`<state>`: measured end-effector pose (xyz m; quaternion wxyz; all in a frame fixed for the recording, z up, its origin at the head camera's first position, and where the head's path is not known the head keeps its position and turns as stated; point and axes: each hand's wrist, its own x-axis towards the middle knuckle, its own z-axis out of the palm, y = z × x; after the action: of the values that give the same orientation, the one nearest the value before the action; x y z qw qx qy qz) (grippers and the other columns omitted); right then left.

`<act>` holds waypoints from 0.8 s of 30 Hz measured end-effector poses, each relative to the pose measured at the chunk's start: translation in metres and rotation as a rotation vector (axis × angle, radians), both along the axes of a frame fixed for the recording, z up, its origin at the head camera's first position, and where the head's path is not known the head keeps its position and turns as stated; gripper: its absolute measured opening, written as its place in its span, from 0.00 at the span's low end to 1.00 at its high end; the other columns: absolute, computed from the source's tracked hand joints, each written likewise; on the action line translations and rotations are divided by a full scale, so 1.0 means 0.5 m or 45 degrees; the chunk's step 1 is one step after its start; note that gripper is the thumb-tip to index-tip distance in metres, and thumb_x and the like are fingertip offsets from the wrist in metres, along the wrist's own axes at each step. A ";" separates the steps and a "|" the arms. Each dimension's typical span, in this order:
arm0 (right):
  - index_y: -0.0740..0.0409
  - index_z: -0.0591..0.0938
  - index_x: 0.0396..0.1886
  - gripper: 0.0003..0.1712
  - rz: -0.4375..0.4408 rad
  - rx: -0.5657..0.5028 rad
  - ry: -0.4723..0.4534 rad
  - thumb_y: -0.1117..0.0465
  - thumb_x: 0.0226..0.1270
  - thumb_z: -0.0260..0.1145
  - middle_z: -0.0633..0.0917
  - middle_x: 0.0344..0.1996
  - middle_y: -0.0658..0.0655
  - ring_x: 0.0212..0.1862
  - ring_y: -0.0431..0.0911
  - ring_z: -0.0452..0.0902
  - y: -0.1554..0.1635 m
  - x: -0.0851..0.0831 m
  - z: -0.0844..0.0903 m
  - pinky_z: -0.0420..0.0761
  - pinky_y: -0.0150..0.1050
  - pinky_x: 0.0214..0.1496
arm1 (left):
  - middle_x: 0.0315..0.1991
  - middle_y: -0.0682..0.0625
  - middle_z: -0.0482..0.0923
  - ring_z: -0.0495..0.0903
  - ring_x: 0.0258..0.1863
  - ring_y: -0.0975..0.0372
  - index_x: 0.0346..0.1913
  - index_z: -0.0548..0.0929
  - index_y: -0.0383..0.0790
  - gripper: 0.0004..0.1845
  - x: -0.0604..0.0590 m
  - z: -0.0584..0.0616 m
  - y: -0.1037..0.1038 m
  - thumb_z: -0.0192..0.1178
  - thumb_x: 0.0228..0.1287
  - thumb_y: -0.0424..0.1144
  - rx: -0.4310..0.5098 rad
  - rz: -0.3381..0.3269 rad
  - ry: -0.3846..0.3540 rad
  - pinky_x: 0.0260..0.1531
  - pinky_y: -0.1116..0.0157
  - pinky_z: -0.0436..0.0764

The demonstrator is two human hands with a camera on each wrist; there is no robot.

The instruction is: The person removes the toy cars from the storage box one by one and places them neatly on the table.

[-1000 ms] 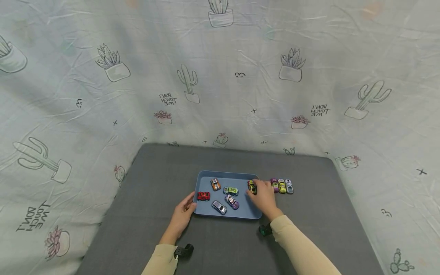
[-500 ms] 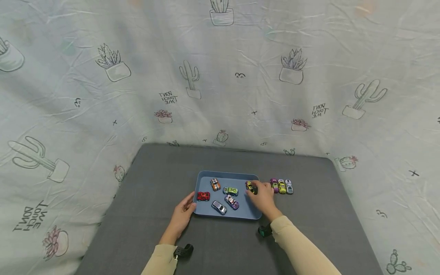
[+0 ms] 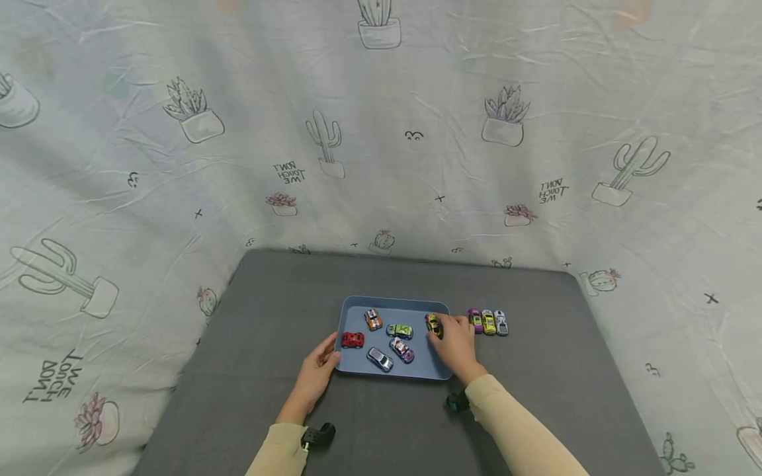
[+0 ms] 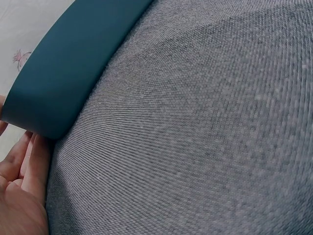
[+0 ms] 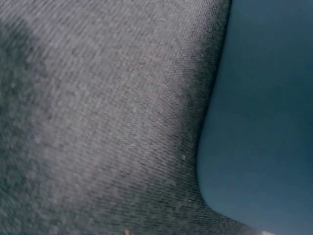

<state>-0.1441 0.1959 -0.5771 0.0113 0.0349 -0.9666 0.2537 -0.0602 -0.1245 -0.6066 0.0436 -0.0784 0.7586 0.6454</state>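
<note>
A shallow blue tray (image 3: pixel 393 377) lies on the table with several toy cars in it. At its left side my left hand (image 3: pixel 317 365) grips the wall near the front corner, close to a red toy car (image 3: pixel 352 340); the left wrist view shows fingers (image 4: pixel 35 171) against the outer wall. Over the tray's right end my right hand (image 3: pixel 457 345) pinches a yellow and black toy car (image 3: pixel 433 323), partly hidden by the fingers. In the right wrist view only the tray's outer wall (image 5: pixel 259 127) and the cloth show; the held car is out of sight there.
Inside the tray are an orange car (image 3: pixel 373 319), a green car (image 3: pixel 399 330), a white and purple car (image 3: pixel 401 350) and a silver car (image 3: pixel 380 359). Right of the tray, purple (image 3: pixel 475 320), yellow (image 3: pixel 488 322) and white (image 3: pixel 501 323) cars stand side by side on the grey cloth (image 3: pixel 286 291).
The yellow and black car has shifted slightly left and turned a little in my right hand's fingers. My left hand stays on the tray's edge.
</note>
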 end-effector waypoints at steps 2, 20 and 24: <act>0.55 0.81 0.58 0.26 -0.004 -0.036 -0.015 0.54 0.60 0.72 0.83 0.49 0.56 0.55 0.53 0.65 0.003 -0.001 -0.003 0.61 0.52 0.56 | 0.68 0.43 0.67 0.67 0.65 0.50 0.71 0.67 0.53 0.27 0.000 -0.001 0.000 0.57 0.72 0.41 -0.002 0.002 -0.003 0.61 0.50 0.69; 0.53 0.84 0.53 0.22 0.031 0.011 0.010 0.55 0.58 0.73 0.84 0.45 0.55 0.52 0.53 0.65 0.005 -0.001 -0.018 0.60 0.51 0.53 | 0.69 0.41 0.64 0.64 0.67 0.49 0.72 0.66 0.50 0.27 -0.001 -0.005 0.000 0.55 0.72 0.39 0.036 -0.016 -0.005 0.63 0.49 0.65; 0.54 0.84 0.53 0.21 0.028 -0.017 0.031 0.56 0.59 0.72 0.84 0.44 0.55 0.53 0.54 0.64 0.006 0.002 -0.021 0.59 0.51 0.52 | 0.68 0.43 0.66 0.66 0.65 0.50 0.71 0.68 0.53 0.26 -0.001 -0.010 0.000 0.56 0.72 0.40 0.026 -0.004 0.007 0.62 0.49 0.67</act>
<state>-0.1433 0.1991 -0.5878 0.0206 0.0484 -0.9642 0.2599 -0.0607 -0.1246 -0.6115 0.0431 -0.0750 0.7522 0.6532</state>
